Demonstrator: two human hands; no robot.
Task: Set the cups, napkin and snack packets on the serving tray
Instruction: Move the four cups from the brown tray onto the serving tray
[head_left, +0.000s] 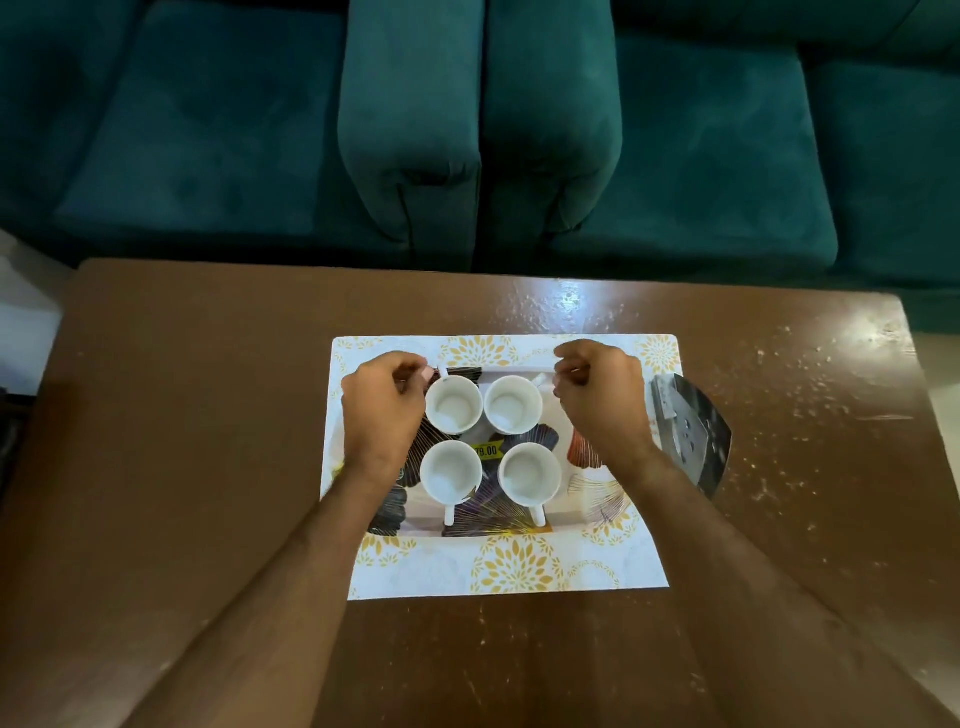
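Four white cups stand in a two-by-two block on the dark patterned serving tray (493, 522). My left hand (384, 405) is curled at the tray's back left and pinches the handle of the back-left cup (453, 404). On the other side, my right hand (602, 400) has its fingertips curled at the handle side of the back-right cup (513, 404). Both front cups (451, 473) (530, 474) stand free, handles pointing toward me. A silver snack packet (691, 436) lies off the tray, to the right of my right wrist.
The tray sits on a white mat with gold flowers (514, 566), in the middle of a brown wooden table (208, 415). A yellow price sticker (488, 451) shows between the cups. A teal sofa (478, 130) runs along the table's far edge.
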